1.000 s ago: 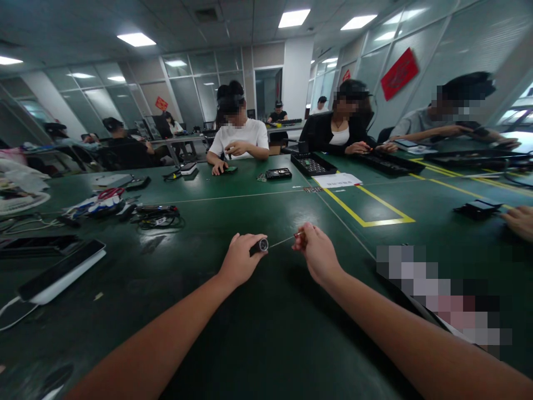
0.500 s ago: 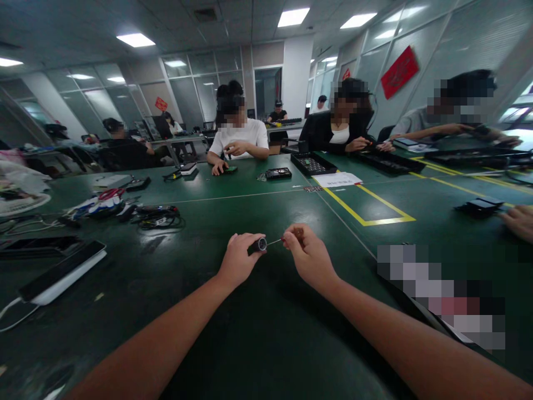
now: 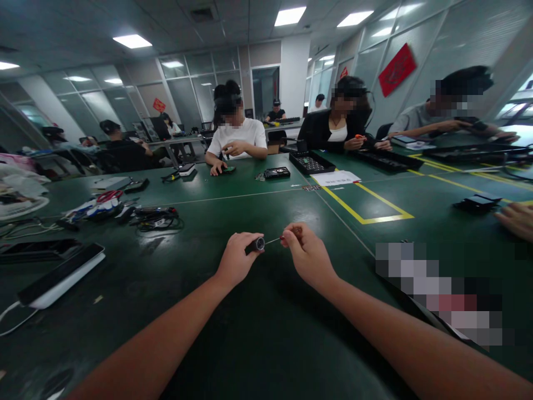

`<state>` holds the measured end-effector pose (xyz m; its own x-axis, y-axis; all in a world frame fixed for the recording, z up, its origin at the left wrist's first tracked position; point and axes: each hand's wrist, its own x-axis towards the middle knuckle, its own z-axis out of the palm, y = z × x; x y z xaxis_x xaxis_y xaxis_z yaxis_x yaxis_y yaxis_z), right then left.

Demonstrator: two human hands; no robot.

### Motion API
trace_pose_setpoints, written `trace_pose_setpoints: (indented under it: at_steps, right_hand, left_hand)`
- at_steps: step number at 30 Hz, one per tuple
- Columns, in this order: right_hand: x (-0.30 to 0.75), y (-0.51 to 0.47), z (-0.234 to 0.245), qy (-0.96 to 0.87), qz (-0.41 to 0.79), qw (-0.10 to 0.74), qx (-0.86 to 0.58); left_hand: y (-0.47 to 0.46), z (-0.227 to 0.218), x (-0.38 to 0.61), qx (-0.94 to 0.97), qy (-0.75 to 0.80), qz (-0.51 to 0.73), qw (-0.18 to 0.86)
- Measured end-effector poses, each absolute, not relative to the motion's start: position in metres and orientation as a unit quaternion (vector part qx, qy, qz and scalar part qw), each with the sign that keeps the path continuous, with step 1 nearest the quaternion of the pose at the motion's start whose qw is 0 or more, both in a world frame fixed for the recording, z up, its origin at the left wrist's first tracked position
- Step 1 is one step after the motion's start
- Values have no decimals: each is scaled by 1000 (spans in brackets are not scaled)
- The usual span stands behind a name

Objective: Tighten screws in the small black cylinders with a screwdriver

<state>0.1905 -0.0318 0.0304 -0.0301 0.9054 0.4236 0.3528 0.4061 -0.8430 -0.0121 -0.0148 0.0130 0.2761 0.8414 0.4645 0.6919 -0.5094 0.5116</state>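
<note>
My left hand (image 3: 235,261) is closed around a short black cylinder (image 3: 256,244) with a round, glassy-looking end facing right. My right hand (image 3: 308,254) is pinched on a thin screwdriver (image 3: 273,241). Its narrow metal shaft points left towards the cylinder's round end, and a bit of red shows at my fingertips. Most of the handle is hidden in the hand. Whether the tip touches the cylinder I cannot tell. Both hands are held just above the green table (image 3: 250,339).
Left lie a black-and-white device (image 3: 62,278) with a cable, a dark tray (image 3: 37,250) and bundled cables (image 3: 158,218). Yellow tape (image 3: 387,219) marks the table at right, near a black box (image 3: 477,202) and another person's hand (image 3: 516,219). Co-workers sit opposite with black trays (image 3: 311,164).
The whole view has shifted slightly. Both my hands keep nearly the same pose and hold the same things. An orange item shows more clearly in the hand of a co-worker in black.
</note>
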Motion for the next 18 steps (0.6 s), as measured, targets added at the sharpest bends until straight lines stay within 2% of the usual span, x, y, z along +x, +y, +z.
trace_pose_setpoints:
  at_steps: [18]
  right_hand:
    - [190, -31, 33, -660, 265, 508, -486]
  left_hand:
    - [-14, 9, -13, 776, 510, 355, 109]
